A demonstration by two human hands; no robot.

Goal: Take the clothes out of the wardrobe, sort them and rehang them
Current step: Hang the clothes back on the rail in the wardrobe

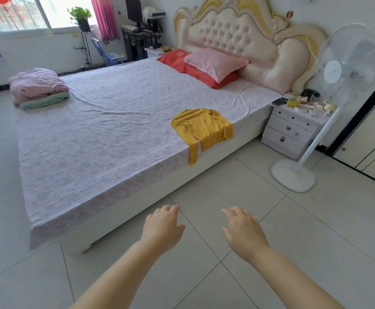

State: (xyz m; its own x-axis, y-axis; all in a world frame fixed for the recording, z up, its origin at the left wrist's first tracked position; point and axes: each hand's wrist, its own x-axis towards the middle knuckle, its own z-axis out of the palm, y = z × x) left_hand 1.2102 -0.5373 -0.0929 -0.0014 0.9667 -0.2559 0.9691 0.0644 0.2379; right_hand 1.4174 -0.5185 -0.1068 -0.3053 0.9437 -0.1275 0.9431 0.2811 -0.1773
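Note:
A yellow long-sleeved top [201,127] lies flat on the near right edge of the bed [97,134], one sleeve hanging over the side. My left hand [163,228] and my right hand [242,230] are stretched out over the tiled floor in front of the bed, palms down, fingers loosely apart, both holding nothing. They are well short of the top. Part of a wardrobe door [369,143] shows at the right edge.
A white standing fan [293,175] stands on the floor at right, beside a cluttered white nightstand [293,128]. Folded pink and green bedding [38,88] lies on the bed's far left corner; red and pink pillows [206,63] lean by the headboard. A desk stands at the back.

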